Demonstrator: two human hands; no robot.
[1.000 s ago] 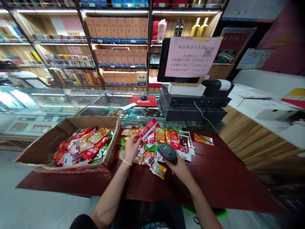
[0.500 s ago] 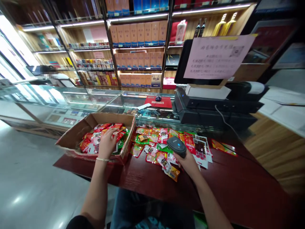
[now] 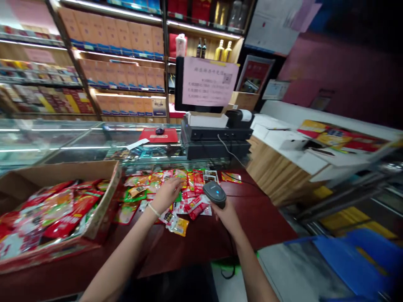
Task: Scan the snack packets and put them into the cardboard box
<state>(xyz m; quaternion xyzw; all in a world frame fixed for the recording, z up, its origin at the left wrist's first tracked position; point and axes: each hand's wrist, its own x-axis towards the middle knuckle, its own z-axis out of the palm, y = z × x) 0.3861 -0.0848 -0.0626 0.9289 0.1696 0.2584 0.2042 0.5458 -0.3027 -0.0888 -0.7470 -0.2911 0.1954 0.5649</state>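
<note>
My right hand [image 3: 227,216] is wrapped round the grip of a dark barcode scanner [image 3: 215,193] with a blue light on top. Its head is over the right side of a spread of snack packets. My left hand [image 3: 170,193] hovers over the middle of these packets, fingers loosely bent, with nothing visible in them. A red snack packet [image 3: 197,206] lies between my two hands, over white ones. Nearer to me is an orange and white packet [image 3: 178,225]. At the left stands an open cardboard box [image 3: 108,209] holding many red and clear packets [image 3: 58,205].
Behind the packets are a glass counter [image 3: 78,140], a red mouse pad [image 3: 170,135] with a mouse, and a screen [image 3: 179,84] bearing a pink notice. A single packet [image 3: 231,178] lies right on the dark red counter [image 3: 252,226]. Blue chairs [image 3: 355,260] stand at right.
My view has turned right. My left hand has left the box and is now over the packets on the counter. A red packet now lies near the scanner, which my right hand still holds.
</note>
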